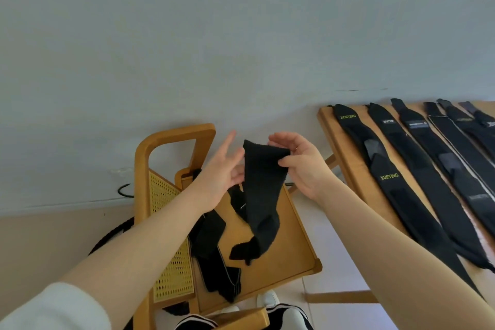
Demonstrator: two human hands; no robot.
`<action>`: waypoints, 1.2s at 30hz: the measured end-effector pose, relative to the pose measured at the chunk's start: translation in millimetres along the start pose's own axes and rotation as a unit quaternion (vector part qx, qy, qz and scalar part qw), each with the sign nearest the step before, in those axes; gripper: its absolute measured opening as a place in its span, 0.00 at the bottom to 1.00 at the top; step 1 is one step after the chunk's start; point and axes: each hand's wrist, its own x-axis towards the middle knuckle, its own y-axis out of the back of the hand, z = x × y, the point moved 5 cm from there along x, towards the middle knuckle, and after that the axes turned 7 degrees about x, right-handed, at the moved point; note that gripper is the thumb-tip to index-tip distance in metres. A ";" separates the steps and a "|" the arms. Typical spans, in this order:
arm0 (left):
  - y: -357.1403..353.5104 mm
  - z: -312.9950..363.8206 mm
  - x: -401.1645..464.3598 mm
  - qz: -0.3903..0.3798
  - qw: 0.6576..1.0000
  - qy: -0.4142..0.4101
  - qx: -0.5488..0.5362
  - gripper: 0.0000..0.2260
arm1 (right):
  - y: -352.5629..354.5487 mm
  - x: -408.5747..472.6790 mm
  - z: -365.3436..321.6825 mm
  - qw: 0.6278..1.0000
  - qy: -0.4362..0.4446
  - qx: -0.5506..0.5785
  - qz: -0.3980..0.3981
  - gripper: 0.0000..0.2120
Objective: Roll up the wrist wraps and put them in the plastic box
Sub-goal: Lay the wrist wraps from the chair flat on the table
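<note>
Right hand (300,161) is pinching the wrap's (261,187) top edge mid-frame, left hand (222,171) sitting open-fingered against its left side. Wrap's hanging straight down toward the chair (289,249), so rolling probably starts up top. No box showing.

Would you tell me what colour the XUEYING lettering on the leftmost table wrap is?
Yellow-green lettering on the black wrap, seen in the head view.

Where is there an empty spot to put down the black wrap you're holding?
The chair seat has bare wood to the right of the hanging wrap, out to the raised edge. Its left side holds a pile of wraps. The table is crowded with laid-out wraps; only a thin strip along its left edge is bare.
</note>
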 end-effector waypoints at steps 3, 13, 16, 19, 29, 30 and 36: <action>1.8 8.6 3.7 0.048 0.999 -0.006 0.018 0.23 | -2.4 -8.1 1.6 0.999 0.000 -0.049 -0.022 0.24; -8.7 21.2 -0.5 0.012 0.997 -0.061 0.037 0.24 | 3.9 -5.9 9.5 0.986 -0.104 0.125 0.028 0.20; -2.7 21.6 -0.4 0.030 0.997 -0.059 0.029 0.25 | -4.6 -5.2 -4.9 0.994 -0.039 0.097 0.013 0.10; 0.8 14.3 -1.8 0.020 0.996 -0.017 0.081 0.23 | -12.0 -1.1 -25.8 0.994 0.029 0.105 0.001 0.08; -5.8 -3.8 -0.3 0.099 0.992 0.079 0.002 0.10 | -7.4 7.2 -6.7 0.997 -0.076 0.022 -0.021 0.28; -6.3 2.0 4.3 0.108 0.988 0.082 -0.080 0.10 | 2.5 2.3 11.1 0.993 -0.102 -0.045 -0.026 0.31; 8.7 19.6 23.1 0.170 0.940 0.133 -0.265 0.14 | 40.2 -27.3 74.8 0.932 -0.134 -0.328 -0.082 0.12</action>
